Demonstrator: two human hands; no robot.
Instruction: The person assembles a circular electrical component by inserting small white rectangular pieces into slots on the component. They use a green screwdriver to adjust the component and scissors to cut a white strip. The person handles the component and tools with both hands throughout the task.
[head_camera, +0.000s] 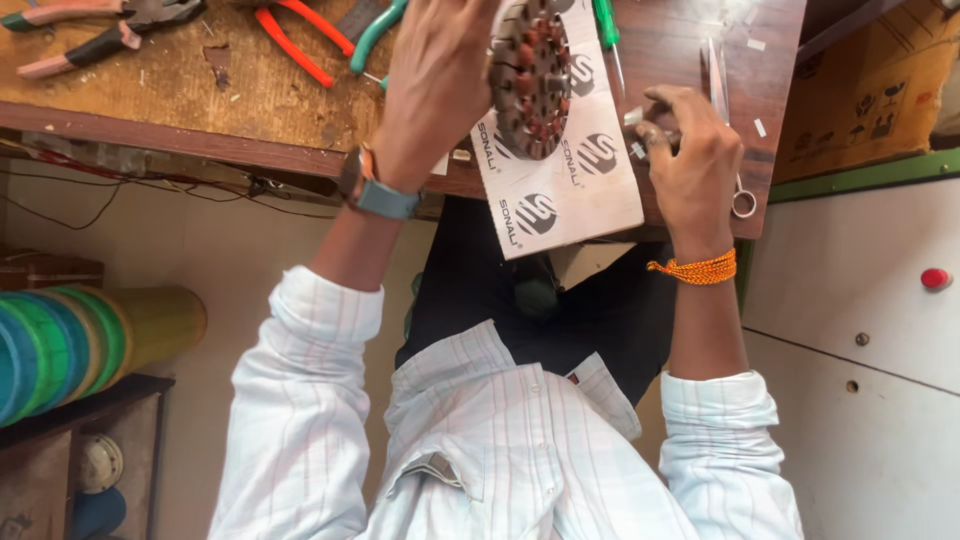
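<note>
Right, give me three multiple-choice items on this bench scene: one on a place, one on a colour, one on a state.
1. Where does the white card lie?
A. flat in the middle of the bench
B. on the bench edge, hanging over it
C. on the floor

2. What colour is the thread band on the right wrist?
A. orange
B. blue
C. white

3. How is the round slotted metal core kept in place?
A. it lies loose on the card
B. it hangs from a hook
C. the left hand holds it on edge

Answers:
1 B, its near end juts past the wooden bench.
2 A, it shows orange above the right hand.
3 C, the fingers grip its rim and it stands tilted.
</note>
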